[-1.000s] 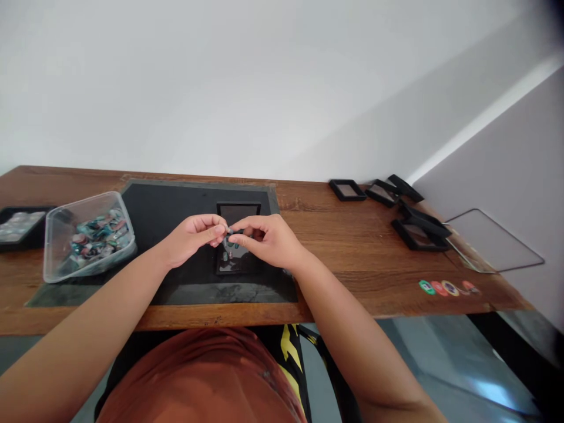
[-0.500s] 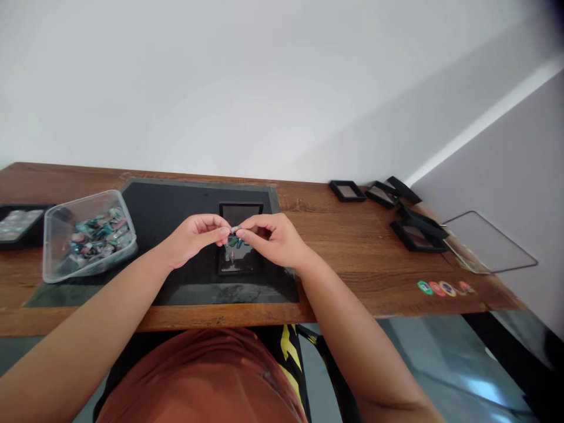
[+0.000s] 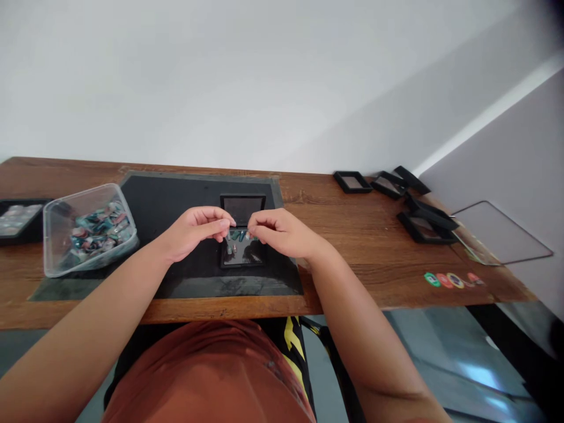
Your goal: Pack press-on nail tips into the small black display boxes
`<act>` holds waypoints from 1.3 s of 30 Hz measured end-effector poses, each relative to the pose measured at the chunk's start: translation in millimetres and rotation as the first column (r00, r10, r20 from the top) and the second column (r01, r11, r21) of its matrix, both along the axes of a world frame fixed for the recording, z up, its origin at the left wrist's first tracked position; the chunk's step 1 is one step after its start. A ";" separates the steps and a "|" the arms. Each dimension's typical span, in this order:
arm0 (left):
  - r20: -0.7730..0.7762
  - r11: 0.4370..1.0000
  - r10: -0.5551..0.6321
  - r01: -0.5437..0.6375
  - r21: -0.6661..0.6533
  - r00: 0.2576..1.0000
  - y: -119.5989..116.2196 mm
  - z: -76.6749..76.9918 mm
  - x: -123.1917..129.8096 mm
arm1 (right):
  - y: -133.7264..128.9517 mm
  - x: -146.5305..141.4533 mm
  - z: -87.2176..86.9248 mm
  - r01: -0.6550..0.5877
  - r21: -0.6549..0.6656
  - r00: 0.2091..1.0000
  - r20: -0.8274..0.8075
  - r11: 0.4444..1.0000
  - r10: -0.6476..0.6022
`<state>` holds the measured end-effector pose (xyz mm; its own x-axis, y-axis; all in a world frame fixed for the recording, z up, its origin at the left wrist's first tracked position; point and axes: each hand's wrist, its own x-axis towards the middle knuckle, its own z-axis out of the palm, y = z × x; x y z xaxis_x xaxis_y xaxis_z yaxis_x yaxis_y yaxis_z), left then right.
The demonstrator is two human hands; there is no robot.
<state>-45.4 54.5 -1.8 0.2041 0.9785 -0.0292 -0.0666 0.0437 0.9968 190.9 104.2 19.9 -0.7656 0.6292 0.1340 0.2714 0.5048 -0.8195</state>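
"Left hand (image 3: 194, 232) and right hand (image 3: 284, 232) have drawn apart since the earlier frame?"
"Slightly. Each has thumb and finger nearly meeting; whether either grips anything, one cannot tell. A pale piece (image 3: 247, 235) shows at the right fingertips."
"And the case (image 3: 242, 266)?"
"Open beneath both, small pieces (image 3: 235, 236) inside. A light, level touch would suit."
"The tub (image 3: 55, 220)?"
"Left of the left hand, holding mixed pieces (image 3: 101, 226)."

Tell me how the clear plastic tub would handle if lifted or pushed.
The clear plastic tub is probably slightly flexible, given its see-through plastic walls. It seems unlikely to tip under a gentle push, being wide and low. Its loose pieces could slide or spill if tilted, as the top is open.
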 end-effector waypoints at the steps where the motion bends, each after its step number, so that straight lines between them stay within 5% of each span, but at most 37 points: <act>1: 0.000 1.000 0.000 0.000 -0.004 1.000 0.0 -0.3 0.0 | -0.5 -0.3 -0.5 -0.006 0.017 0.998 0.057 1.000 0.005; 10: 0.018 0.998 0.048 -0.049 0.038 0.999 -0.2 0.4 1.7 | -2.8 -0.2 0.2 -0.083 0.026 0.973 0.218 0.996 0.075; 16: -0.030 0.999 0.036 -0.035 0.038 0.999 -0.3 0.1 2.1 | -1.2 -0.1 -0.6 0.016 0.060 0.955 0.294 0.998 -0.033; 27: -0.117 0.990 0.050 -0.034 0.133 0.992 -1.4 3.7 5.5 | -2.3 1.1 2.1 -0.008 0.076 0.945 0.328 0.997 -0.018; 39: -0.137 0.997 0.043 -0.033 0.072 0.990 -2.5 4.6 8.1 | -4.4 0.1 3.4 -0.024 0.068 0.934 0.357 0.997 -0.002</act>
<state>-37.3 52.0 2.8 0.1655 0.9861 0.0137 0.0718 -0.0260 0.9971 191.0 99.8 23.3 -0.7783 0.6190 -0.1052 0.5328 0.5625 -0.6322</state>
